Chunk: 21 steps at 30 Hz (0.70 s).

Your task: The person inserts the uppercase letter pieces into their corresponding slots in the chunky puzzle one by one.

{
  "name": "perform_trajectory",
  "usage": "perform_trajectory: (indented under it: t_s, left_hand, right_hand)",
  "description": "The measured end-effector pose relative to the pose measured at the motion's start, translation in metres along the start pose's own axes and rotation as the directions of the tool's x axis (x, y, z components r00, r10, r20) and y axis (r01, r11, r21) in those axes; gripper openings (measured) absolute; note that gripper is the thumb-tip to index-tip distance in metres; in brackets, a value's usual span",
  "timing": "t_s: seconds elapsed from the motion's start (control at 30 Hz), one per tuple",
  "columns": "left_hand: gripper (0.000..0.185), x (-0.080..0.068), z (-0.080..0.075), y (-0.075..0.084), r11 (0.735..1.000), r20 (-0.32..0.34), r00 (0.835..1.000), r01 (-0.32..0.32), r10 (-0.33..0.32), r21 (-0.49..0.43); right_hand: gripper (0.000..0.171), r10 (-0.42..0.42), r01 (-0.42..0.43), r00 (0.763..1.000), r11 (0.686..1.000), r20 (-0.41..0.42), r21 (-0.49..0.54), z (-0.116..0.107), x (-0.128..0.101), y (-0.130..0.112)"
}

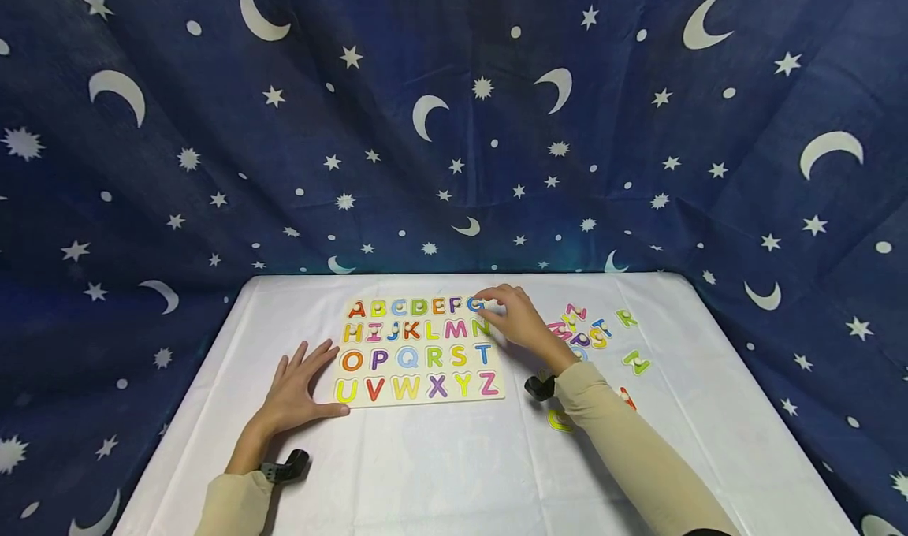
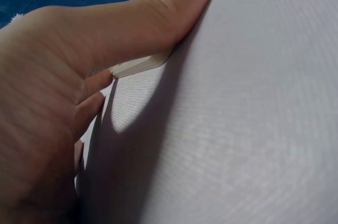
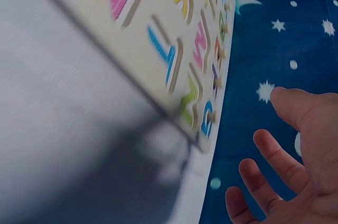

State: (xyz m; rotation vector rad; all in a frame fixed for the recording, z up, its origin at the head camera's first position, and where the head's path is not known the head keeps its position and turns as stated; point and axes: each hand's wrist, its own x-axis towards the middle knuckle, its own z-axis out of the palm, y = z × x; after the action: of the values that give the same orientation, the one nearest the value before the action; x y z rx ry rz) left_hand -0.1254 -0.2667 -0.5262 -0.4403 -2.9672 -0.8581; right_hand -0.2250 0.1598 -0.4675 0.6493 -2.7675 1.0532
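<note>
A pale wooden alphabet board lies on the table, with colourful letters in four rows. Knobbed letter pieces sit along its top row and at the left of the second. My right hand hovers at the top right corner, by the blue G piece. Thumb and fingers stand apart in the right wrist view, nothing between them, and the G lies in its slot with its knob up. My left hand spreads along the board's left side. Its thumb rests on the near left corner.
Right of the board lies a cluster of loose knobbed letters, including a purple P. A green R, a green N, a red piece and a yellow-green piece lie around it. A starry blue curtain hangs behind the white table.
</note>
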Motion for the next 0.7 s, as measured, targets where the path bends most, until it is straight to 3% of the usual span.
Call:
perform_trajectory:
  t_s: [0.37, 0.7]
  left_hand:
    - [0.112, 0.001, 0.001, 0.004, 0.999, 0.014, 0.999, 0.037, -0.038, 0.011]
    - [0.112, 0.001, 0.000, 0.004, 1.000, 0.018, 0.999, 0.028, -0.028, 0.001]
  right_hand:
    - [0.033, 0.026, -0.029, 0.995, 0.999, -0.092, -0.031, -0.047, -0.045, 0.030]
    - [0.037, 0.057, -0.063, 0.988, 0.997, -0.147, -0.036, -0.085, -0.085, 0.055]
